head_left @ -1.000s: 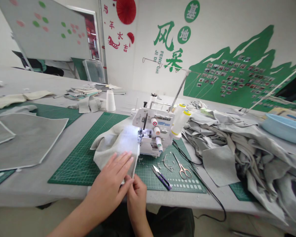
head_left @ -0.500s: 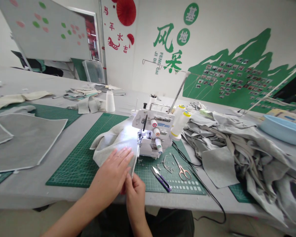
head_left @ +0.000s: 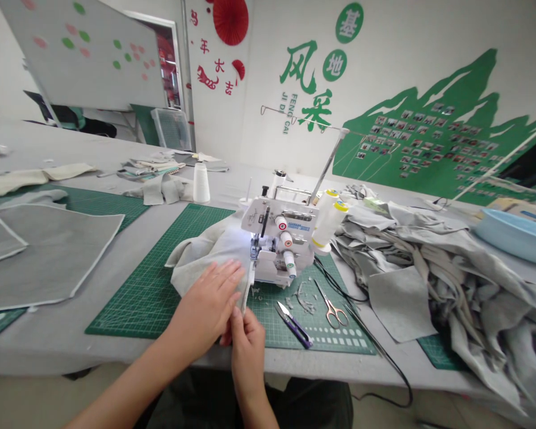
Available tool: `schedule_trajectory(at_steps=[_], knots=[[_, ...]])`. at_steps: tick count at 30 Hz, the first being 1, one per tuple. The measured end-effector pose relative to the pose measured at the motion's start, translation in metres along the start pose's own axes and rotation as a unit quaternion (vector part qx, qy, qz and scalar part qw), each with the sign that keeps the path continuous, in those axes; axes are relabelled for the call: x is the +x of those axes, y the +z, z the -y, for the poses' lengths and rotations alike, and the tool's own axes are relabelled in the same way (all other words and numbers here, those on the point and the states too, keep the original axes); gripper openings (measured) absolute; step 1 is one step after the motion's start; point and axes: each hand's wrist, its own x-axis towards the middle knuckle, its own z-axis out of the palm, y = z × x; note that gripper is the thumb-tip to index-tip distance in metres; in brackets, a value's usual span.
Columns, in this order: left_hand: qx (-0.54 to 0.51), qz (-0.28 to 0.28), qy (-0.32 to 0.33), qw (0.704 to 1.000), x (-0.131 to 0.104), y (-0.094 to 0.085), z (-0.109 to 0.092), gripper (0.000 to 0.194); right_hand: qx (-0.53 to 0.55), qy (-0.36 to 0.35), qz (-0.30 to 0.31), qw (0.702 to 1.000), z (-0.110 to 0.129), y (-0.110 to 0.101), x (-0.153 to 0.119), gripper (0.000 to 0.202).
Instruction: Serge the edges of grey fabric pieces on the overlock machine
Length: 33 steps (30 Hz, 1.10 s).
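Head view — grey fabric at frame centre, seemingly partway through the sewing machine.
Left hand lies flat, fingers together; right hand pinches the fabric's near edge — apparently yet unstitched.

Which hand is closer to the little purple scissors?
The right hand: it pinches the edge of the gray cloth, just left of the purple scissors. The left hand lies flat on the cloth, farther left.

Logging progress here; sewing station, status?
Left hand on cloth; right hand pinching its edge. Cloth reaches sewing machine. Snips, scissors lie right, off the cloth.
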Motion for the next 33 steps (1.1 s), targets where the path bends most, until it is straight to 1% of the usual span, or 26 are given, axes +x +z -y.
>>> schedule_trajectory(at_steps=[6,9,14,16,18,21,24,26,27,29,30,32,33], knots=[[0.004,0.004,0.016,1.000,0.006,0.002,0.008,0.048,0.006,0.004,0.006,1.000,0.001,0.001,0.004,0.050],[0.006,0.012,0.038,0.999,0.005,-0.005,0.011,0.052,0.000,0.004,0.005,1.000,0.000,0.002,0.006,0.050],[0.008,0.007,0.101,0.995,-0.010,-0.024,0.002,0.061,0.029,-0.004,0.010,1.000,-0.002,0.003,0.009,0.050],[0.014,0.006,0.108,0.994,-0.015,-0.027,-0.003,0.062,0.040,-0.007,0.013,0.999,-0.001,0.004,0.011,0.048],[0.020,0.007,0.108,0.994,-0.017,-0.026,-0.005,0.063,0.039,-0.008,0.009,0.999,0.000,0.004,0.013,0.047],[0.028,0.011,0.099,0.995,-0.016,-0.022,-0.003,0.065,0.015,-0.014,0.008,1.000,0.004,0.003,0.014,0.046],[0.026,0.024,0.092,0.995,-0.014,-0.021,-0.001,0.067,-0.072,-0.049,0.017,0.996,0.009,-0.006,0.007,0.041],[0.017,0.029,0.087,0.996,-0.012,-0.020,0.001,0.066,-0.179,-0.109,0.011,0.978,0.013,-0.020,0.000,0.031],[0.011,0.029,0.083,0.996,-0.011,-0.020,0.001,0.065,-0.241,-0.151,0.002,0.959,0.015,-0.029,-0.004,0.025],[-0.001,0.027,0.074,0.997,-0.010,-0.019,0.003,0.062,-0.345,-0.237,-0.046,0.907,0.017,-0.051,-0.009,0.021],[-0.005,0.027,0.071,0.997,-0.009,-0.018,0.004,0.062,-0.389,-0.267,-0.073,0.879,0.017,-0.063,-0.011,0.020],[-0.009,0.030,0.066,0.997,-0.008,-0.017,0.006,0.063,-0.463,-0.295,-0.118,0.828,0.015,-0.087,-0.011,0.020],[-0.009,0.032,0.066,0.997,-0.007,-0.016,0.007,0.063,-0.490,-0.297,-0.132,0.809,0.012,-0.098,-0.010,0.021]])
